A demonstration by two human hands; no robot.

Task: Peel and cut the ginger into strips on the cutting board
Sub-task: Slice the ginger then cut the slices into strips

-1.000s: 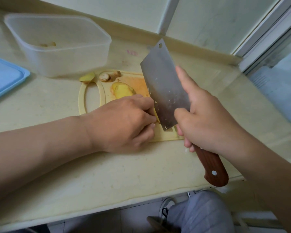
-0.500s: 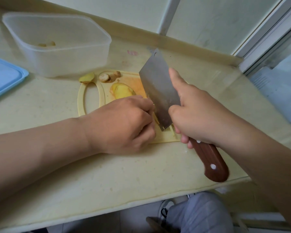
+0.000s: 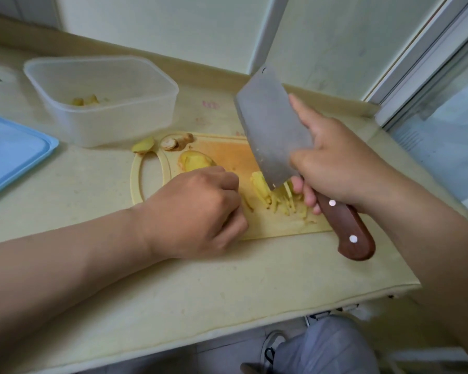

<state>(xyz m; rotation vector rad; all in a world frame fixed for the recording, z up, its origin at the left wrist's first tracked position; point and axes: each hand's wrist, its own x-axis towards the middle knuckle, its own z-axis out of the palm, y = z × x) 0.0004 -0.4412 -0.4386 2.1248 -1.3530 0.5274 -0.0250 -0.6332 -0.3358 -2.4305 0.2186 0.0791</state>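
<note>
Ginger stack (image 3: 260, 184) sits mid cutting board (image 3: 227, 152), cut strips (image 3: 287, 202) just at its 4 o'clock, by the cleaver (image 3: 270, 125) heel. Blade tilts up twd 12; R hand (image 3: 335, 166) clamped on its wooden handle. L hand (image 3: 197, 209) at stack's 9, apart from it, fingers curled; can't tell if it pins anything. Peeled chunk (image 3: 195, 161) at 10, scraps (image 3: 173, 141) at 11, tub (image 3: 106, 125) beyond.

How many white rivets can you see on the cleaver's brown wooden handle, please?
2: one white rivet just below the right hand gripping the brown wooden handle, another near its butt end. The hand may hide more.
</note>
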